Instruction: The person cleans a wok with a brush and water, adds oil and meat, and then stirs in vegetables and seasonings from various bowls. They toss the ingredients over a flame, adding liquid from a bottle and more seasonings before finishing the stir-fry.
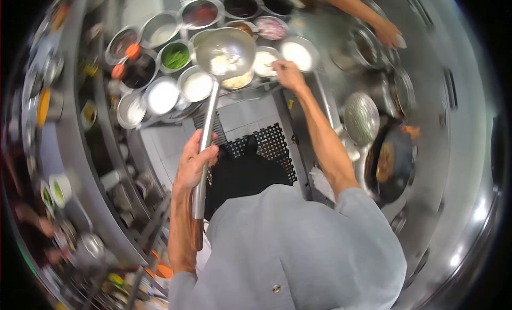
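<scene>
- The left hand (196, 159) is wrapped around the metal handle of a long ladle (209, 112), thumb lying across it.
- Behind that grip, the handle ends in a wooden butt (197, 234) lying along the forearm.
- Ahead of the grip, at the handle's far end, the wide ladle bowl (233, 41) hangs among the ingredient containers, with white food (223, 64) inside it.
- The right hand (287, 74) is right of the ladle bowl, fingers drawn together at a metal bowl (256, 69) with white contents; I cannot tell whether they pinch anything.
- Just beyond the right hand's knuckles, another metal bowl (315, 51) holds something bright white.
- Ahead of the right hand, past these bowls, is what looks like sliced red onion (271, 28).
- Left of the ladle bowl sit chopped greens (175, 56), and further left, orange-capped bottles (140, 66).
- Right of the right forearm are a perforated strainer (361, 119) and a dark wok (404, 165) with brownish food in it.
- A co-worker's hand (386, 32) reaches in ahead and to the right of the right hand.
</scene>
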A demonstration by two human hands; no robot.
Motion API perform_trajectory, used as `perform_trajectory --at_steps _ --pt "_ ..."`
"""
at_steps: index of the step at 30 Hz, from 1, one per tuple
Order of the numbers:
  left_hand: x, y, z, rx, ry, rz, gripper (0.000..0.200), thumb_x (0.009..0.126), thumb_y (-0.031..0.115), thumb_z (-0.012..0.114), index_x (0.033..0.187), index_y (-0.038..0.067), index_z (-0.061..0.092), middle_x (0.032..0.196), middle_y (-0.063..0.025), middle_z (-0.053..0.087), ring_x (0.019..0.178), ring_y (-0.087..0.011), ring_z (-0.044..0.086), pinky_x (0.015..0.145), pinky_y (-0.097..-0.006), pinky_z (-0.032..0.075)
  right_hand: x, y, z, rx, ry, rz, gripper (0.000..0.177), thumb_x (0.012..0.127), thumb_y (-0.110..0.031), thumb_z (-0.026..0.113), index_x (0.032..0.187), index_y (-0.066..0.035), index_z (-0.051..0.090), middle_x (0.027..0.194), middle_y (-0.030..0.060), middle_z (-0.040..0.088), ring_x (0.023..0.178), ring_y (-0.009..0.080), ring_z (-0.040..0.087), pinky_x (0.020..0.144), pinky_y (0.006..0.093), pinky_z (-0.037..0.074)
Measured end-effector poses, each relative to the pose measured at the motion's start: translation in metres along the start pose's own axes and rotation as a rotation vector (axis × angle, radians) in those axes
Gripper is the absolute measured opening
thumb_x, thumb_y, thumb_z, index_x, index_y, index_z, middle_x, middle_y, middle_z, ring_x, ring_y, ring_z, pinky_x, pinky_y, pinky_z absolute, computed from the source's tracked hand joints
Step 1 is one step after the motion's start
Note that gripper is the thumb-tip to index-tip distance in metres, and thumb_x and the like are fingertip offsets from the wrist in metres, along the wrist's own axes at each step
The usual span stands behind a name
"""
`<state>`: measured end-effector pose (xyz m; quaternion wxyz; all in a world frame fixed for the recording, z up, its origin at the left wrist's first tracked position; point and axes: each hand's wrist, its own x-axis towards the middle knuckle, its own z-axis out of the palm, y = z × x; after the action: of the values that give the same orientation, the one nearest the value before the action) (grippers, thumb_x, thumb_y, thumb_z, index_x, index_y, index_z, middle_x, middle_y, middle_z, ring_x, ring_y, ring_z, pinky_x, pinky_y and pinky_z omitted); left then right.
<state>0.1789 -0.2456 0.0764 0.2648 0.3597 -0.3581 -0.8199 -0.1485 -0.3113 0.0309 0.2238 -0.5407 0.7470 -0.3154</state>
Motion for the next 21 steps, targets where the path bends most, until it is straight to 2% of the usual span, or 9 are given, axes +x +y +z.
perform_trajectory --at_steps 1,3,4,10,11,14,16,19,21 --pt "0.003 0.007 0.007 0.044 -0.028 0.012 0.030 0.084 0.008 0.060 0.109 0.000 0.047 0.068 0.0011 0.044 0.057 -0.0068 0.041 0.051 -0.0219 0.032 -0.006 0.005 -0.003 0.004 -0.020 0.173 0.026 0.082 -0.016 0.059 0.103 -0.007 0.069 0.091 0.0162 0.069 0.086 0.0298 0.067 0.082 0.0351 0.051" --pt "0.013 0.021 0.029 0.169 -0.069 0.035 0.032 0.084 0.009 0.061 0.111 0.000 0.046 0.068 0.0011 0.045 0.057 -0.0065 0.041 0.052 -0.0214 0.032 -0.035 0.019 -0.022 -0.138 0.019 -0.005 0.074 0.074 -0.023 0.066 0.138 0.001 0.036 0.131 0.0268 0.048 0.122 0.0355 0.047 0.103 0.0377 0.037" --pt "0.015 0.023 0.041 0.243 -0.066 0.059 0.034 0.084 0.009 0.061 0.112 -0.001 0.046 0.067 0.0010 0.045 0.058 -0.0063 0.042 0.052 -0.0211 0.033 -0.059 0.015 -0.035 -0.232 0.050 0.034 0.078 0.075 -0.022 0.069 0.139 0.004 0.033 0.136 0.0264 0.042 0.119 0.0324 0.050 0.098 0.0363 0.043" --pt "0.054 0.001 0.153 0.413 -0.406 0.264 0.035 0.086 0.013 0.060 0.113 -0.002 0.045 0.077 -0.0027 0.055 0.066 -0.0061 0.045 0.060 -0.0199 0.035 -0.259 -0.052 -0.082 1.014 -0.479 0.122 0.065 0.091 -0.018 0.061 0.145 -0.005 0.027 0.116 0.0149 0.058 0.104 0.0178 0.057 0.092 0.0322 0.047" --pt "0.057 -0.001 0.186 0.492 -0.430 0.217 0.033 0.087 0.014 0.059 0.112 -0.003 0.045 0.079 -0.0046 0.057 0.071 -0.0077 0.047 0.065 -0.0210 0.036 -0.282 -0.064 -0.077 1.188 -0.378 0.146 0.064 0.090 -0.017 0.061 0.143 -0.004 0.027 0.113 0.0149 0.059 0.106 0.0192 0.056 0.091 0.0331 0.048" --pt "0.091 -0.045 0.282 0.651 -0.778 0.406 0.031 0.091 0.018 0.057 0.115 0.000 0.046 0.095 -0.0060 0.061 0.086 -0.0107 0.050 0.077 -0.0243 0.040 -0.314 -0.059 -0.088 1.602 0.116 0.232 0.058 0.087 -0.006 0.056 0.138 -0.009 0.026 0.094 0.0133 0.058 0.074 0.0198 0.062 0.066 0.0333 0.053" --pt "0.081 -0.071 0.351 0.607 -0.955 0.135 0.043 0.093 0.026 0.056 0.126 0.002 0.042 0.119 -0.0121 0.054 0.100 -0.0171 0.050 0.087 -0.0311 0.041 -0.340 -0.037 -0.131 1.739 0.451 0.258 0.071 0.079 -0.003 0.056 0.141 -0.013 0.022 0.081 0.0106 0.053 0.049 0.0165 0.052 0.043 0.0286 0.045" --pt "0.086 -0.147 0.409 0.806 -0.998 0.132 0.061 0.090 0.034 0.059 0.136 0.001 0.036 0.128 -0.0183 0.050 0.117 -0.0253 0.047 0.098 -0.0357 0.037 -0.415 0.016 -0.208 1.697 0.760 0.352 0.060 0.079 -0.013 0.055 0.137 -0.015 0.038 0.082 0.0036 0.051 0.046 0.0054 0.035 0.039 0.0199 0.030" --pt "0.073 -0.180 0.437 0.987 -0.872 0.085 0.078 0.084 0.039 0.065 0.140 -0.003 0.031 0.137 -0.0242 0.042 0.130 -0.0316 0.039 0.106 -0.0374 0.031 -0.472 0.074 -0.248 1.533 0.810 0.517 0.048 0.083 -0.010 0.052 0.131 -0.014 0.044 0.077 -0.0010 0.052 0.049 0.0056 0.035 0.043 0.0203 0.031"
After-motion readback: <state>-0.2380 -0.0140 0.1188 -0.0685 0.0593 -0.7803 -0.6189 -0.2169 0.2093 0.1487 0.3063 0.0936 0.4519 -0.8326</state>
